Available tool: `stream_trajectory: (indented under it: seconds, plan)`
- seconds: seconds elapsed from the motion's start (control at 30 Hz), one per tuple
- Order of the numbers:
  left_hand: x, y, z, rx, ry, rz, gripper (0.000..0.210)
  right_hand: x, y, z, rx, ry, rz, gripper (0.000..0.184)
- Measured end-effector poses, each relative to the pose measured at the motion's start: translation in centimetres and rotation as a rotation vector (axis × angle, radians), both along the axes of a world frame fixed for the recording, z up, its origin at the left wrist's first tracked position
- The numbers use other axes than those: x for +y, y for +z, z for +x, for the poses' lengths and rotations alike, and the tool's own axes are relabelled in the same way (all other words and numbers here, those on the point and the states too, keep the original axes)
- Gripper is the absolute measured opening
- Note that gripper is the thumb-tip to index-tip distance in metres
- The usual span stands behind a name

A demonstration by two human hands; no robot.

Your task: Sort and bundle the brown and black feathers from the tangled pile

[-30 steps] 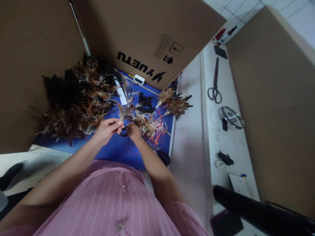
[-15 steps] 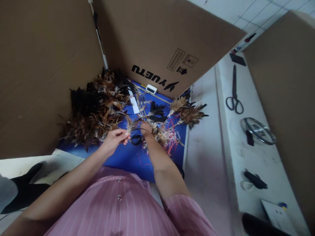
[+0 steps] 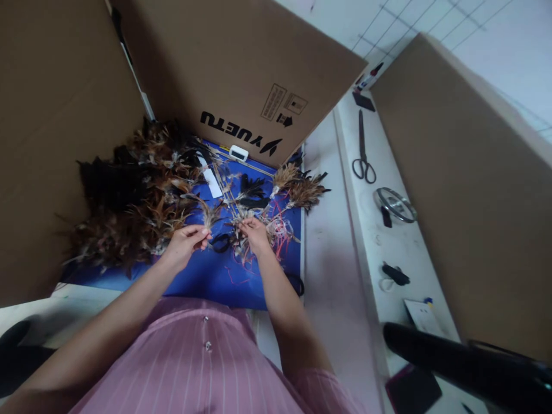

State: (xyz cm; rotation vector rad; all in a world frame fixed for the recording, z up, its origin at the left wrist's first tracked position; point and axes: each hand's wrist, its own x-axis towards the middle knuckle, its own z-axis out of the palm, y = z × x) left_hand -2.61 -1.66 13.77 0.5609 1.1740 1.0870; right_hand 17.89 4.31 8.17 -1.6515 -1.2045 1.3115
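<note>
My left hand [image 3: 187, 244] is closed in a pinch on the base of a small bunch of feathers [image 3: 210, 214], brown and pale, tips pointing away from me. To its right, my right hand [image 3: 255, 233] has its thumb and fingers together at the edge of a heap of loose pale feathers [image 3: 244, 250]; what lies between the fingertips is too small to make out. Between the hands, a black loop [image 3: 221, 242] rests on the blue work surface [image 3: 207, 287]. Pink and white strings [image 3: 281, 233] lie tangled right of my right hand.
Big piles of brown and black feathers [image 3: 150, 190] fill the left side. Tied tan bunches [image 3: 304, 190] lie at the right edge. Thin sticks [image 3: 226, 187], a white strip [image 3: 211, 181] and a small white device [image 3: 238, 153] lie behind. Cardboard [image 3: 207, 63] walls the back; scissors [image 3: 362, 152] lie rightward.
My right hand has drawn back a little from the feather heap, its fingers now showing in a pinch. My left hand keeps the feather bunch. The whole view has swung to the right.
</note>
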Motion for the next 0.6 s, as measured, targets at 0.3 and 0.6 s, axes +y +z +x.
stream_trajectory:
  seconds: [0.3,0.6]
  plan:
    - [-0.9,-0.1,1.5,0.002,-0.031,-0.013,0.036,-4.8,2.2,0.5,0.141,0.044,0.039,0.022]
    - [-2.2,0.3,2.4,0.04,-0.078,0.002,0.04,-7.2,7.1,0.1,-0.403,0.343,0.431,0.013]
